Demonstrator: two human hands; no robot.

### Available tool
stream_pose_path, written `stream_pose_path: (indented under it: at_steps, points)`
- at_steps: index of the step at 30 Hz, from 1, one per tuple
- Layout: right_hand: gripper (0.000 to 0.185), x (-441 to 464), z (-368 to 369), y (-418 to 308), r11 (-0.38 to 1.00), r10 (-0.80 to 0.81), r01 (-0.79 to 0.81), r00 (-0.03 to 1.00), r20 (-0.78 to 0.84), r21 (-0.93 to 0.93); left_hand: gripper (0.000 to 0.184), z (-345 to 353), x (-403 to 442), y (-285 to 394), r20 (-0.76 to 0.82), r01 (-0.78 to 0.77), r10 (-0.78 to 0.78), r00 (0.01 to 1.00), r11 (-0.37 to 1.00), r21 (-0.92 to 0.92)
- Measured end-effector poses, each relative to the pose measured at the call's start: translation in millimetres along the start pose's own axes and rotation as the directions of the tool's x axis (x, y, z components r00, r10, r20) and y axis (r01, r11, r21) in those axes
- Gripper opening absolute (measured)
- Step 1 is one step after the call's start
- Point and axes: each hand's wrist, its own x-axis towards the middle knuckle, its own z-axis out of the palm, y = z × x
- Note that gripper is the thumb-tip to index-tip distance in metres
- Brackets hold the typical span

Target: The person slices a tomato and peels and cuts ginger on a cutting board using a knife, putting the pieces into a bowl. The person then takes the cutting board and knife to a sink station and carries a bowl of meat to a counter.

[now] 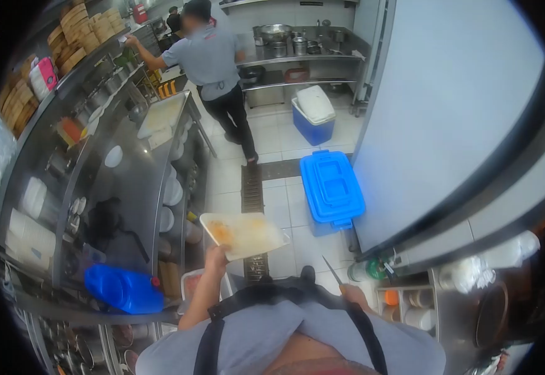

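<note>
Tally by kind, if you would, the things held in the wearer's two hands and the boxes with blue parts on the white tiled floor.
Stained white rectangular board, left hand: 1
Slim grey-bladed knife, right hand: 1
Bright-blue-lidded rectangular plastic box: 1
Blue box with white top: 1
Total: 4

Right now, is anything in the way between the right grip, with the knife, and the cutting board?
Nothing visible. The right grip holds the knife to the right of the cutting board, which the left grip holds; only tiled floor shows beyond the gap.
</note>
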Motion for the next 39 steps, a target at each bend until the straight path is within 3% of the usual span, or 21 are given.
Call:
stream_pose_path:
  at_steps: [1, 3, 4, 6, 9, 11, 12, 15, 16, 18, 19, 21, 23, 25, 27, 28, 30, 33, 36, 38, 39]
  points:
    - [0.034, 35, -10, 2, 0.999, -0.037, 0.041, 0.989, 0.141, -0.028, 0.034, -3, 12, 0, -0.057, 0.014, -0.016, 0.998, 0.999, -0.034]
    - [0.048, 91, -43, -30, 0.996, 0.022, -0.033, 0.992, 0.126, 0.086, 0.035, -9, 39, -6, -0.128, 0.014, -0.021, 0.992, 0.999, -0.049]
    - [0.051, 124, -48, -36, 0.999, -0.012, 0.016, 0.995, 0.101, -0.039, 0.035, -14, 47, -7, -0.183, 0.020, -0.033, 0.983, 0.997, -0.072]
    - [0.052, 186, -71, -54, 0.996, -0.073, 0.081, 0.987, 0.141, -0.049, 0.035, -22, 59, -8, -0.239, 0.042, -0.060, 0.969, 0.996, -0.079]
    - [0.053, 263, -101, -81, 0.989, -0.052, 0.039, 0.995, 0.088, 0.140, 0.039, -27, 90, -13, -0.314, 0.039, -0.085, 0.946, 0.988, -0.148]
    - [0.053, 324, -94, -79, 0.966, -0.139, 0.151, 0.988, -0.071, 0.210, 0.042, -29, 116, -14, -0.344, 0.043, -0.119, 0.931, 0.974, -0.220]
    - [0.053, 349, -103, -86, 0.959, -0.122, 0.131, 0.991, -0.050, 0.253, 0.042, -25, 130, -5, -0.349, 0.043, -0.122, 0.929, 0.973, -0.228]
    - [0.053, 429, -107, -90, 0.965, -0.106, 0.126, 0.990, -0.097, 0.232, 0.046, -15, 183, 16, -0.401, 0.044, -0.163, 0.902, 0.956, -0.289]
    - [0.053, 447, -111, -94, 0.966, -0.106, 0.123, 0.991, -0.085, 0.227, 0.046, -17, 205, 20, -0.389, 0.057, -0.176, 0.904, 0.952, -0.299]
    - [0.053, 494, -131, -111, 0.941, 0.095, -0.086, 0.995, -0.012, 0.327, 0.048, -11, 255, 42, -0.358, 0.036, -0.149, 0.922, 0.952, -0.303]
    - [0.053, 520, -141, -119, 0.944, 0.091, -0.078, 0.996, -0.025, 0.319, 0.048, -2, 281, 60, -0.349, 0.031, -0.144, 0.926, 0.950, -0.312]
    - [0.055, 554, -146, -123, 0.883, 0.286, -0.246, 0.957, -0.041, 0.400, 0.047, 19, 328, 96, -0.343, 0.013, -0.111, 0.933, 0.962, -0.274]
    - [0.056, 598, -134, -98, 0.933, 0.233, -0.186, 0.964, -0.125, 0.307, 0.045, 37, 387, 129, -0.338, 0.031, -0.123, 0.933, 0.964, -0.263]
    - [0.058, 627, -151, -102, 0.968, 0.182, -0.143, 0.966, -0.184, 0.205, 0.044, 50, 449, 155, -0.199, 0.007, -0.054, 0.978, 0.974, -0.228]
    - [0.046, 639, -206, -172, 0.755, 0.520, -0.491, 0.852, 0.058, 0.434, 0.047, 81, 502, 196, -0.195, -0.018, -0.023, 0.981, 0.979, -0.205]
    - [0.046, 657, -193, -150, 0.750, 0.527, -0.498, 0.848, 0.064, 0.436, 0.047, 98, 524, 218, -0.193, -0.010, -0.029, 0.981, 0.980, -0.199]
    - [0.059, 690, -158, -85, 0.882, 0.400, -0.337, 0.904, -0.148, 0.330, 0.045, 135, 566, 258, -0.194, -0.097, 0.056, 0.979, 0.973, -0.210]
    - [0.057, 728, -180, -93, 0.751, 0.526, -0.434, 0.849, -0.052, 0.497, 0.047, 174, 634, 297, -0.099, -0.134, 0.105, 0.990, 0.925, -0.356]
    - [0.056, 788, -198, -91, 0.732, 0.555, -0.462, 0.830, -0.046, 0.501, 0.056, 211, 688, 346, -0.050, -0.072, 0.057, 0.997, 0.920, -0.384]
    - [0.056, 836, -200, -67, 0.760, 0.458, -0.274, 0.869, -0.187, 0.590, 0.055, 240, 725, 375, -0.060, -0.081, 0.062, 0.996, 0.899, -0.430]
    - [0.056, 867, -218, -64, 0.759, 0.452, -0.270, 0.873, -0.181, 0.593, 0.054, 248, 747, 379, -0.028, -0.137, 0.140, 0.990, 0.864, -0.484]
